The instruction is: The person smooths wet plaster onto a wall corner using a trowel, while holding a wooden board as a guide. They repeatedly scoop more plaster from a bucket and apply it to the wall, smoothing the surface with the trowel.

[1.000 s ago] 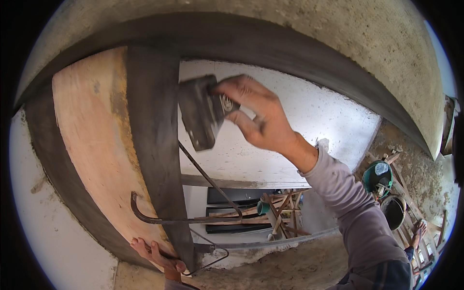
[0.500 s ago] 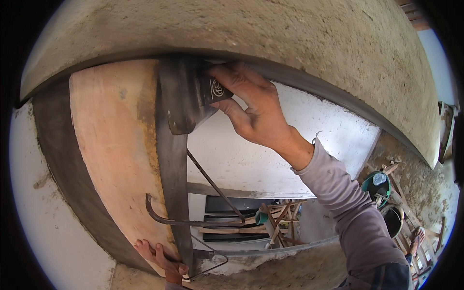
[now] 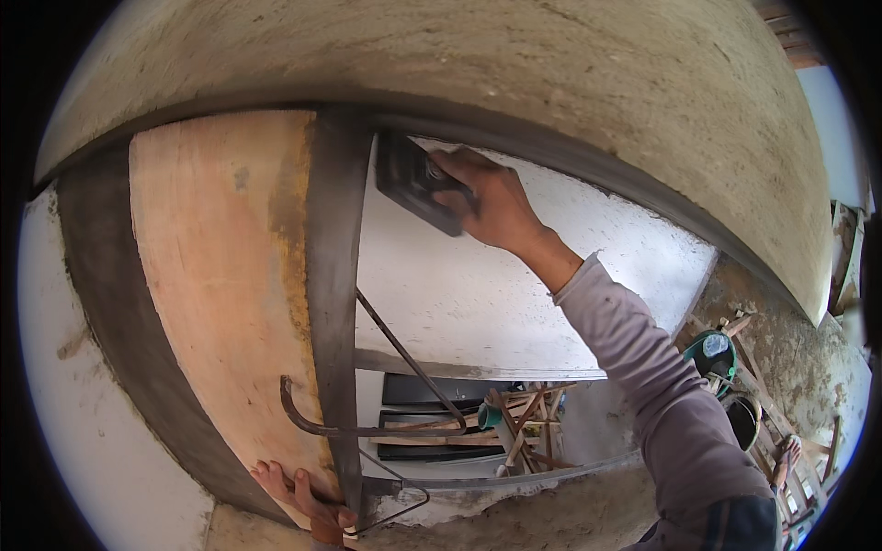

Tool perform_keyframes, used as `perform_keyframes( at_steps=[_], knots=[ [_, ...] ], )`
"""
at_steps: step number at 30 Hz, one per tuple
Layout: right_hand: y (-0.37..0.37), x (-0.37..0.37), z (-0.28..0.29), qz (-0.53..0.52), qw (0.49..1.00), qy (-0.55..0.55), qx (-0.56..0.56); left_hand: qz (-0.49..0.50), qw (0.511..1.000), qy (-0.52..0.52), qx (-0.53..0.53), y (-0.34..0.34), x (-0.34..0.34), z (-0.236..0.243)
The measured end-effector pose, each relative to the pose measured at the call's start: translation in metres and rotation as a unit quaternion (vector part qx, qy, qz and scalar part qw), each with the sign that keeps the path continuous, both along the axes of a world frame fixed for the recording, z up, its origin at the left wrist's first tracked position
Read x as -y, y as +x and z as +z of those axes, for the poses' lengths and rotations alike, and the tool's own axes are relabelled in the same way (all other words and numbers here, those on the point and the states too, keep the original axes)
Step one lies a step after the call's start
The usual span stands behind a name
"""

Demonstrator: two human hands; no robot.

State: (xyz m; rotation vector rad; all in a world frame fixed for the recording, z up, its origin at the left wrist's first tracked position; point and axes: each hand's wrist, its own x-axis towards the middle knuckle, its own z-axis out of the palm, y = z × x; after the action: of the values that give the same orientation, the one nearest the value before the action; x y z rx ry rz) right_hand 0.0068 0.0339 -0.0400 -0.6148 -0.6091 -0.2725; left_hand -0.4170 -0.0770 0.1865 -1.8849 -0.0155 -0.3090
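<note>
My right hand [image 3: 480,199] grips a dark rectangular float [image 3: 411,196], blurred, near the top of a grey plastered strip [image 3: 333,230], at its corner with the dark underside of the overhead beam. To the left of that strip stands a pale plywood board [image 3: 211,266] with a yellow-stained right edge. My left hand [image 3: 299,491] rests low on this board, fingers spread over its face. A bent metal rod [image 3: 367,430] hooks across the board and strip just above my left hand.
Overhead is a rough concrete beam [image 3: 459,46]; behind, a white panel [image 3: 478,303]. Lower right are timber sticks [image 3: 763,432], a green bucket [image 3: 694,356], a dark bucket [image 3: 742,421] and someone's foot [image 3: 788,452]. More sticks [image 3: 533,432] show through the lower opening.
The float in my right hand moved up and left onto the strip's top, then rightward to its edge. The view has shifted, showing more beam. My left hand stays on the board.
</note>
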Motion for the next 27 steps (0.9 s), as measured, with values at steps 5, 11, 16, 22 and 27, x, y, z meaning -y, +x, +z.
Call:
perform_keyframes(
  at_steps=[5,11,16,22,27],
  knots=[
    [-0.015,0.030,-0.015,0.010,0.996,0.092,0.001,0.024,0.999,0.002,0.022,-0.008,0.001,0.000],
    [-0.002,0.063,0.021,-0.090,0.981,0.168,0.021,0.016,1.000,-0.011,0.019,-0.005,0.001,-0.002],
    [-0.002,0.064,0.033,-0.081,0.978,0.192,0.015,0.028,0.999,-0.011,0.017,-0.004,0.004,-0.003],
    [-0.002,0.068,0.030,-0.068,0.971,0.213,0.084,0.021,1.000,-0.015,0.008,-0.006,0.002,-0.001],
    [-0.076,0.057,-0.003,0.099,0.945,0.165,0.265,0.023,1.000,0.000,-0.002,-0.007,0.002,0.001]
  ],
)
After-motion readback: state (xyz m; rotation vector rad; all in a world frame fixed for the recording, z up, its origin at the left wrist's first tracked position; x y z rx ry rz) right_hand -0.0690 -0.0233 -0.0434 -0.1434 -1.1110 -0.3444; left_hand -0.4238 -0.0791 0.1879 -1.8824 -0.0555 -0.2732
